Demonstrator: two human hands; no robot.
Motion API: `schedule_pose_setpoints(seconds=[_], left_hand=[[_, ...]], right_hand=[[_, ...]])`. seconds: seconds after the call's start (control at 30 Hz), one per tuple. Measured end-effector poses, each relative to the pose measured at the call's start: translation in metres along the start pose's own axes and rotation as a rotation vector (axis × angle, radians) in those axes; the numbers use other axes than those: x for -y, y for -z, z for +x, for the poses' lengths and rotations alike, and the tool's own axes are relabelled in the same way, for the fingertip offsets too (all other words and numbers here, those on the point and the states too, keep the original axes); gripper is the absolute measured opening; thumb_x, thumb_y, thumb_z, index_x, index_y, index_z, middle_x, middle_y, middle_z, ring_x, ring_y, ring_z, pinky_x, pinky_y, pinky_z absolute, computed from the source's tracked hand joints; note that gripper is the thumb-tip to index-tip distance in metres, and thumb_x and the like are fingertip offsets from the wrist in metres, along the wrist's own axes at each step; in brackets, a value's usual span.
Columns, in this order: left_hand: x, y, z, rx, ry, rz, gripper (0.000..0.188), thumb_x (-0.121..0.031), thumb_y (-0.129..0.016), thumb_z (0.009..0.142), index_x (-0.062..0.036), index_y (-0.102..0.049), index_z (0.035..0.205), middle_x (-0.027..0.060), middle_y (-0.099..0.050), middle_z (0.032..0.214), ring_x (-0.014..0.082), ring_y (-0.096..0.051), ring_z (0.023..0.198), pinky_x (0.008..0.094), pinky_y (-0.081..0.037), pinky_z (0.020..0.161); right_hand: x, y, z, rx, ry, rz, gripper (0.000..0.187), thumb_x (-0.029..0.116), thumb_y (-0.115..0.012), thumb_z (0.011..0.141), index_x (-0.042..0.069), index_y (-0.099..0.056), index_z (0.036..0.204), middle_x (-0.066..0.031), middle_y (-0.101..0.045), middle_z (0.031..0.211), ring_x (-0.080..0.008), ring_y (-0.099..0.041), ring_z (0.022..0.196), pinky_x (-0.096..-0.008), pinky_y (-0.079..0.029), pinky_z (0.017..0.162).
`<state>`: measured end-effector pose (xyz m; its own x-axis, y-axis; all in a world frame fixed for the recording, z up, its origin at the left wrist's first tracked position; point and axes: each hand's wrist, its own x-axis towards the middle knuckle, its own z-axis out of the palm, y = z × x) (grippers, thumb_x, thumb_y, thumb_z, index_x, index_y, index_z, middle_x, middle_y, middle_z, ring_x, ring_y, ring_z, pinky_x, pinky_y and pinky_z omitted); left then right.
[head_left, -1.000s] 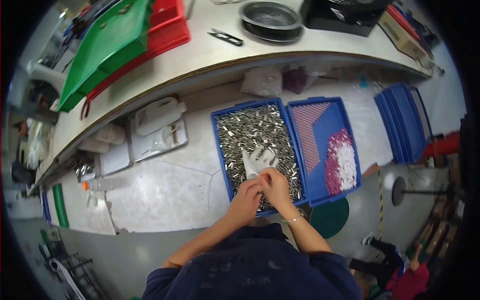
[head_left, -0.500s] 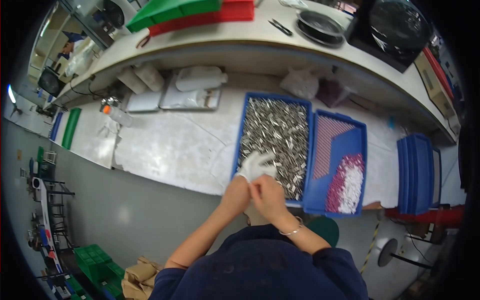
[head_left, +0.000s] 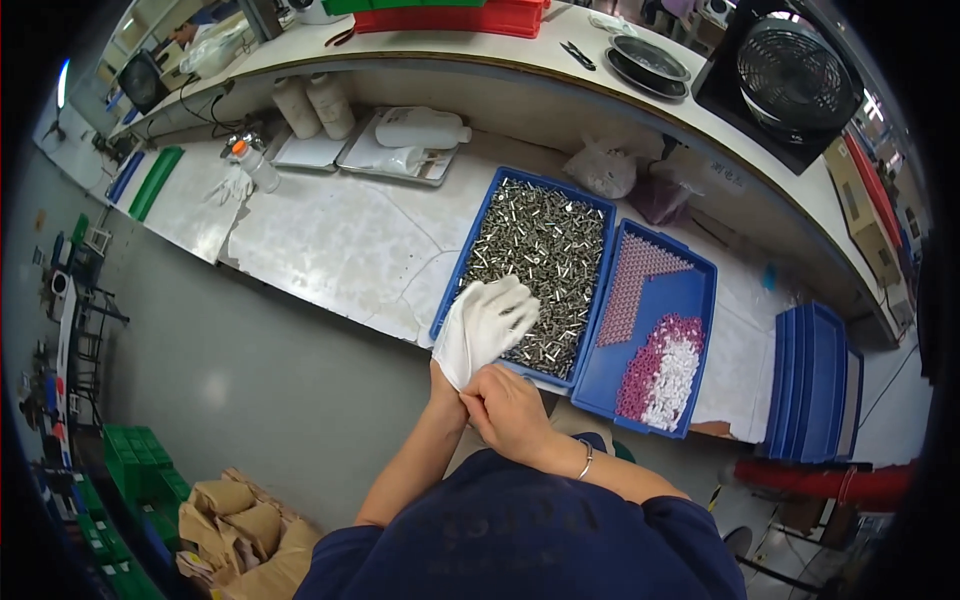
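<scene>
left hand (head_left: pixel 487 325) gloved, fingers spread | right hand (head_left: pixel 505 405) bare, pinching glove (head_left: pixel 470 340) cuff | second glove not on | pin tray (head_left: pixel 535 265) untouched

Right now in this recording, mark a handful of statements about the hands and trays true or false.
1. The left hand wears a white glove. True.
2. The right hand is gloved too. False: it is bare, gripping the glove's cuff at the left wrist.
3. The blue tray beyond the hands holds small metal parts. True.
4. The tray to its right holds only metal parts. False: it holds pink and white pieces.
5. A bracelet sits on the right wrist. True.
</scene>
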<state>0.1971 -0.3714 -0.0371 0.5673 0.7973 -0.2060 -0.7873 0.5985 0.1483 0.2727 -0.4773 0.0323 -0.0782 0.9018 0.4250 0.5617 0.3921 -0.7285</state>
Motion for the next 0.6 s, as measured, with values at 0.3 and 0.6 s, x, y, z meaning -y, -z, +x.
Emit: schedule_pose_setpoints(seconds=[0.3,0.6], left_hand=[[0.072,-0.039,0.077,0.37,0.427,-0.26,0.051,-0.04,-0.042,0.106,-0.0062,-0.041,0.145,0.0264,-0.039,0.151,0.0461,-0.038,0.138,0.0585,-0.025,0.118],[0.161,-0.071,0.146,0.21,0.448,-0.012,0.05,-0.046,-0.048,0.104,-0.009,-0.047,0.137,0.0209,-0.049,0.144,0.0375,-0.047,0.13,0.0548,-0.035,0.11]], right_hand=[[-0.089,0.072,-0.006,-0.009,0.064,0.0,0.012,0.002,-0.064,0.086,0.006,-0.055,0.092,-0.008,-0.057,0.085,-0.026,-0.054,0.073,-0.0331,-0.045,0.071],[-0.136,0.143,-0.013,-0.214,-0.142,0.031,0.009,0.006,-0.062,0.088,0.005,-0.055,0.093,-0.0095,-0.06,0.09,-0.0277,-0.057,0.078,-0.0376,-0.046,0.074]])
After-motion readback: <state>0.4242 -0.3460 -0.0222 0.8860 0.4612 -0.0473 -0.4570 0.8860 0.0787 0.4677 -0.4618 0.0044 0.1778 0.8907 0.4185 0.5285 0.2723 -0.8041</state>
